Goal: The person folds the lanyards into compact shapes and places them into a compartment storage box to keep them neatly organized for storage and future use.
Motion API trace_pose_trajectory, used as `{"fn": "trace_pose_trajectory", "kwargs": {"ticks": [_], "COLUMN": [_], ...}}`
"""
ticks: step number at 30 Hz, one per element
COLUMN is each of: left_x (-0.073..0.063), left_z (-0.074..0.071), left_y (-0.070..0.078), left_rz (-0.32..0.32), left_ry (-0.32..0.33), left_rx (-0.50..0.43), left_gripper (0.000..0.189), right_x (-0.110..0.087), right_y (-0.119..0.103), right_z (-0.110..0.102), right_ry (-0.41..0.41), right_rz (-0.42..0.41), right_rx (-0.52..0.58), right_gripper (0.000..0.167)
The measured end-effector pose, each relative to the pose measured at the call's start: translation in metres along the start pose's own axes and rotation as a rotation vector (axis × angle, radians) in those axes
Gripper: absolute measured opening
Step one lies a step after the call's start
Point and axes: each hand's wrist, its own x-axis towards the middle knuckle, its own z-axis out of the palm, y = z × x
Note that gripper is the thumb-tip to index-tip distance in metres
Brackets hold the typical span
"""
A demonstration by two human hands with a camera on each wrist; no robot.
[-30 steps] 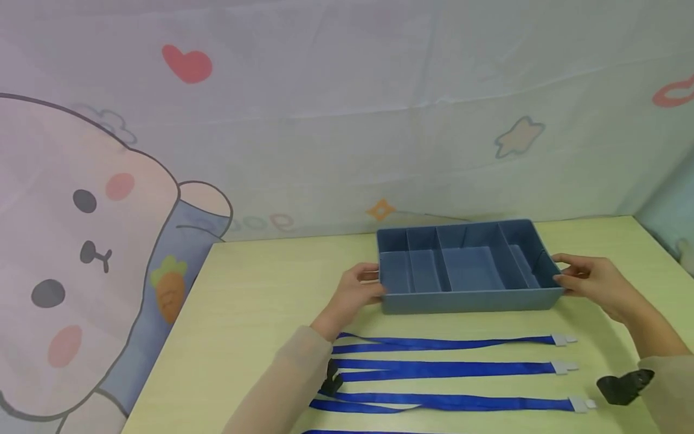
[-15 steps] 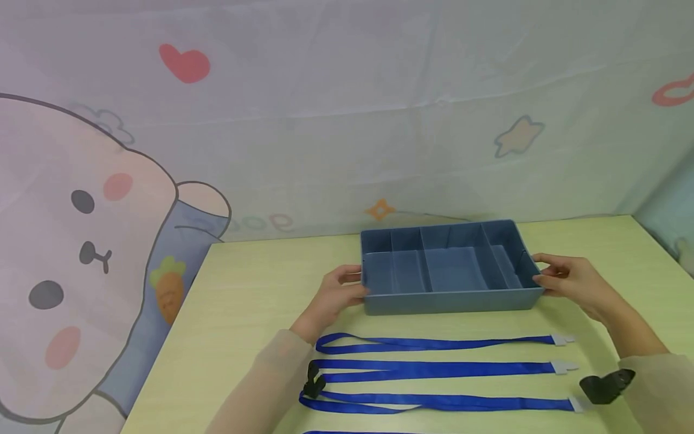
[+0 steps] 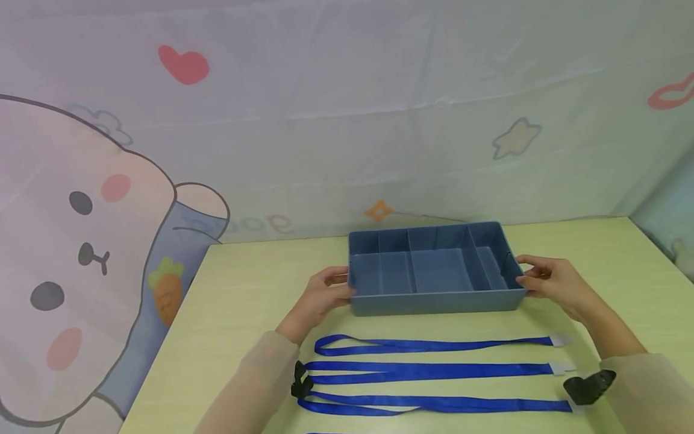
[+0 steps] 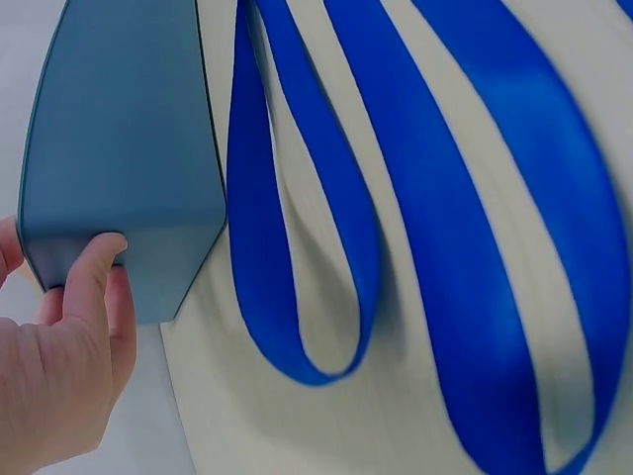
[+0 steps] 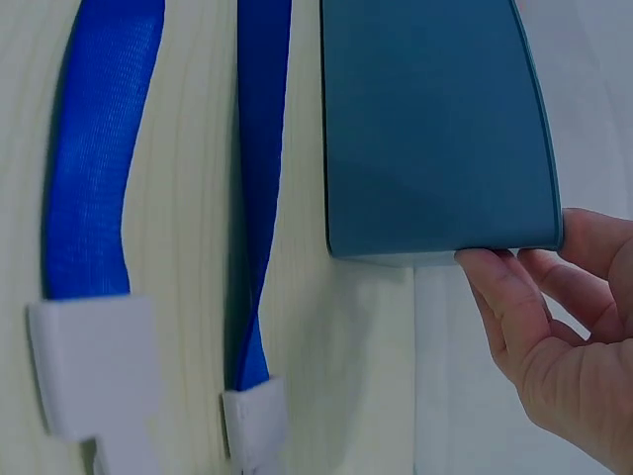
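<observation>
A blue-grey plastic organizer tray [image 3: 434, 304] with several compartments, none holding anything, is at the back of the table. My left hand [image 3: 320, 294] holds its left end, fingers against the end wall in the left wrist view. At the opposite end, my right hand [image 3: 557, 286] grips the tray, its fingertips along the end wall [image 5: 445, 148]. In front lie flat blue lanyards: a far lanyard [image 3: 434, 346], a middle lanyard [image 3: 434, 370] and a nearer lanyard [image 3: 461, 402]. Their loops point left. White plastic clips [image 5: 94, 366] sit at their right ends.
The pale yellow table [image 3: 244, 277] ends just behind the tray, against a printed cloth backdrop [image 3: 325, 120]. Another blue strip shows at the bottom edge of the head view. Black wrist devices [image 3: 590, 387] overlap the lanyard ends in that view.
Both hands have moved left together with the organizer tray, keeping hold of its two ends. The lanyards stay in place; their left loops are now less covered by the left arm.
</observation>
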Motion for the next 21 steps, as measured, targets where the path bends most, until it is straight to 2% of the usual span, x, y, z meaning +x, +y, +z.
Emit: {"fn": "trace_pose_trajectory", "kwargs": {"ticks": [7,21], "left_x": [-0.002,-0.007], "left_z": [-0.012,-0.025], "left_y": [0.000,0.003], "left_rz": [-0.021,-0.089], "left_ry": [-0.002,0.010], "left_rx": [0.002,-0.014], "left_gripper": [0.052,0.055], "right_x": [0.003,0.003], "right_y": [-0.005,-0.012], "right_z": [0.010,0.023], "right_ry": [-0.005,0.006], "right_rz": [0.002,0.020], "right_rx": [0.023,0.040], "right_gripper": [0.055,0.054]}}
